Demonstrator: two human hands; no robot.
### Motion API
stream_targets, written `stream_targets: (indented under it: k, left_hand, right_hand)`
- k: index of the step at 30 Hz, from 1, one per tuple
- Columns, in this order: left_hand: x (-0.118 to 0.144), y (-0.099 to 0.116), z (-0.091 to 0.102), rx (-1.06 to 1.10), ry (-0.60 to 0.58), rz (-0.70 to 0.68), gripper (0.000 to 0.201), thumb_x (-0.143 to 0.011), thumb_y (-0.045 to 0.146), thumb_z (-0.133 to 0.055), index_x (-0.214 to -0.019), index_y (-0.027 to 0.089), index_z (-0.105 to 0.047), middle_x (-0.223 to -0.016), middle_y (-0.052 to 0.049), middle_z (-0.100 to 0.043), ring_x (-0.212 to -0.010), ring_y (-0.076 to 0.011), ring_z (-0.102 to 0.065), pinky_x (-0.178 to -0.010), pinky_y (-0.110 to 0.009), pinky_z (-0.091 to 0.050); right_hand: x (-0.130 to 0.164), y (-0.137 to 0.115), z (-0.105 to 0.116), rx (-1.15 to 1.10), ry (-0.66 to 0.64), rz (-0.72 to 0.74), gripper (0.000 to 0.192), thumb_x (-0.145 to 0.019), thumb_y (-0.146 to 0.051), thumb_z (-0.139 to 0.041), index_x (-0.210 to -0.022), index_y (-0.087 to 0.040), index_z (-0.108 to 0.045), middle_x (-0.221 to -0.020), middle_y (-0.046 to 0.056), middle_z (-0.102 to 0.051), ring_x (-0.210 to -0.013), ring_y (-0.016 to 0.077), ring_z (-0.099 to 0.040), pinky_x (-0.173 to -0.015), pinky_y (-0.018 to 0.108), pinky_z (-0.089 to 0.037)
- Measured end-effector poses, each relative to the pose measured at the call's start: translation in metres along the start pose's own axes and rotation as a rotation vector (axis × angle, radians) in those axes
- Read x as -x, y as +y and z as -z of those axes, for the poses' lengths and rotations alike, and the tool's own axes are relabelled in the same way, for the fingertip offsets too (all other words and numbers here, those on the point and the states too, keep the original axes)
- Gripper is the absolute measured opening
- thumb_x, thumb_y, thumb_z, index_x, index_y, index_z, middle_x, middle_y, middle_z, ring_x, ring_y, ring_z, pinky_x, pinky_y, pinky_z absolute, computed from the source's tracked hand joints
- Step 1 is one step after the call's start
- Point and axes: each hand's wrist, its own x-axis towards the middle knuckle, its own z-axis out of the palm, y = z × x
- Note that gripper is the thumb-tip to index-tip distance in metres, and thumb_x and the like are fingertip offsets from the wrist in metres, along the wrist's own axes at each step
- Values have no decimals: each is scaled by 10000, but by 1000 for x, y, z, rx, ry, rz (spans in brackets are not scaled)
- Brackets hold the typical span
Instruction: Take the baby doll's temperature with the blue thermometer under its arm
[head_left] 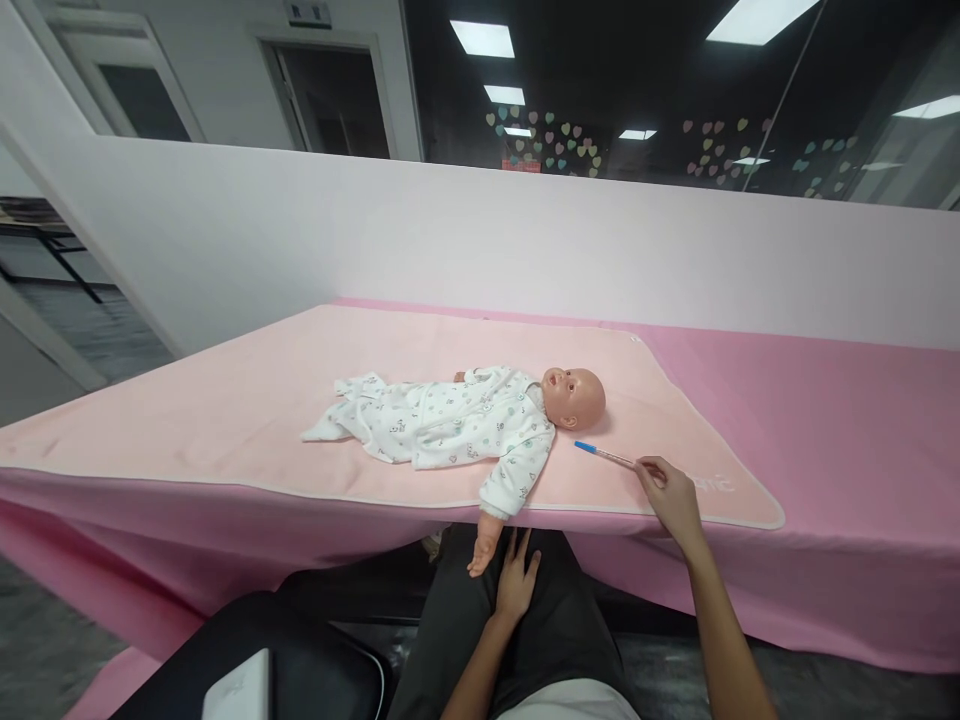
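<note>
Doll forearm overhanging table edge, beside left hand.

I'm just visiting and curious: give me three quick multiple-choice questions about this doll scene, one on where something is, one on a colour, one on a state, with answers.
1. Where does the left hand rest?
A. on the person's lap, just beside the doll's dangling hand
B. on the doll's head
C. on the wall

2. What colour is the tip of the pen?
A. red
B. blue
C. green

3. How does the doll lie?
A. face down
B. sitting upright
C. on its back, one arm hanging over the table edge

Answers:
1 A, the hand lies flat on the dark trousers below the table.
2 B, the end pointing at the doll's head is blue, held by the right hand.
3 C, its face points up.
</note>
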Motion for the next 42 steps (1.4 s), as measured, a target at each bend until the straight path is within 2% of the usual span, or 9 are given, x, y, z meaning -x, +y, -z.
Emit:
stream_targets:
  k: [5, 10, 14, 23, 29, 33, 37, 40, 42]
  left_hand:
    - [4, 3, -8, 12, -15, 15, 557, -873, 433, -285, -1389, 226, -277, -1488, -37, -150, -1367, -168, -107, -1109, -310, -183]
    - [28, 6, -10, -59, -108, 42, 662, -856, 479, -313, -1421, 170, -160, -1501, -76, 9, -1370, -198, 19, -1127, -334, -82]
    - [45, 7, -6, -60, -201, 58, 744, -839, 541, -325, -1427, 143, -104, -1493, -110, 61, -1364, -214, 75, -1125, -329, -75]
    - [50, 13, 5, -30, -182, 84, 740, -838, 544, -322, -1426, 162, -87, -1497, -100, 55, -1367, -197, 74, -1124, -316, -68]
    - [56, 32, 14, -71, -217, 162, 719, -852, 486, -335, -1428, 135, -83, -1491, -117, 69, -1365, -225, 58, -1122, -328, -57]
    - [75, 76, 56, -59, -483, 146, 752, -823, 469, -420, -1424, 119, -131, -1488, -127, -54, -1369, -247, -31, -1118, -344, -103]
    - [102, 149, 137, 92, -913, -306, 627, -850, 487, -397, -1405, 253, -226, -1343, -55, -446, -1254, -196, -395, -1085, -364, -235]
    - [108, 201, 199, 302, -1017, -795, 574, -864, 472, -396, -1377, 225, -315, -1315, -55, -478, -1203, -191, -458, -1006, -303, -362]
    - [92, 225, 228, 404, -918, -957, 585, -842, 487, -446, -1348, 205, -369, -1139, -68, -616, -1065, -194, -569, -941, -303, -424]
  right_hand:
    - [7, -21, 9, -367, 107, -121, 331, -660, -475, -632, -749, -156, -622, -727, 68, -670, -733, 205, -634, -700, 314, -493]
    - [4, -64, 22, -269, 318, -37, 279, -695, -441, -618, -736, -167, -643, -712, 47, -664, -732, 193, -621, -739, 310, -463]
    - [-10, -82, 18, -136, 303, 46, 273, -692, -448, -610, -698, -179, -656, -668, 29, -658, -683, 191, -614, -719, 308, -447]
    - [-13, -85, 14, -77, 390, 133, 280, -719, -463, -588, -704, -190, -654, -663, 28, -659, -703, 194, -609, -767, 327, -430]
    - [-4, -77, 9, -130, 305, 70, 310, -741, -484, -564, -732, -184, -639, -638, 16, -637, -662, 180, -600, -738, 311, -431]
    - [3, -75, 10, -36, 383, 78, 343, -725, -518, -566, -723, -185, -647, -609, 25, -639, -701, 202, -606, -792, 334, -414]
    - [4, -70, 10, 8, 310, 54, 402, -708, -568, -547, -719, -179, -649, -576, 32, -642, -685, 216, -613, -773, 335, -416]
    - [5, -65, 8, 80, 243, 7, 447, -697, -604, -528, -719, -178, -661, -566, 38, -649, -673, 227, -617, -731, 325, -414]
    - [8, -62, 7, 136, 218, -54, 461, -695, -615, -518, -720, -181, -669, -557, 39, -651, -653, 230, -621, -674, 308, -409]
